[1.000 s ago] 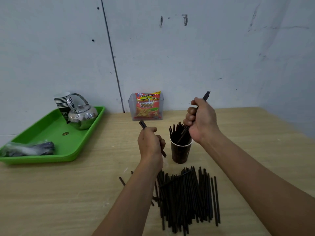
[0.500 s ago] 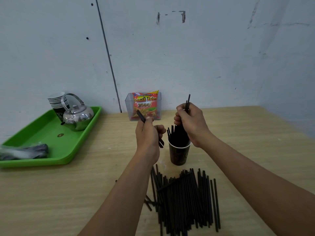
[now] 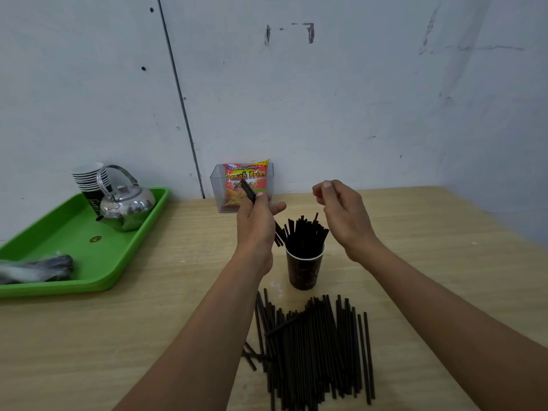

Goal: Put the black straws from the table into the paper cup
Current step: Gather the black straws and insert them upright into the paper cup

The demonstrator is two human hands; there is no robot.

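A dark paper cup (image 3: 304, 269) stands mid-table with several black straws (image 3: 305, 232) upright in it. A large pile of black straws (image 3: 314, 348) lies on the table in front of it. My left hand (image 3: 256, 221), just left of the cup, grips a few black straws (image 3: 248, 191) that stick out above and below the fist. My right hand (image 3: 344, 215) hovers above and right of the cup, fingers loosely curled, holding nothing.
A green tray (image 3: 89, 262) at the left holds a steel kettle (image 3: 126, 206), a stack of paper cups (image 3: 90, 180) and a plastic bag (image 3: 35, 269). A clear box with a snack packet (image 3: 244, 186) stands at the wall behind the cup.
My right hand let its straws go into the cup and lifted away to the right, now empty. My left hand stayed beside the cup holding its straws.
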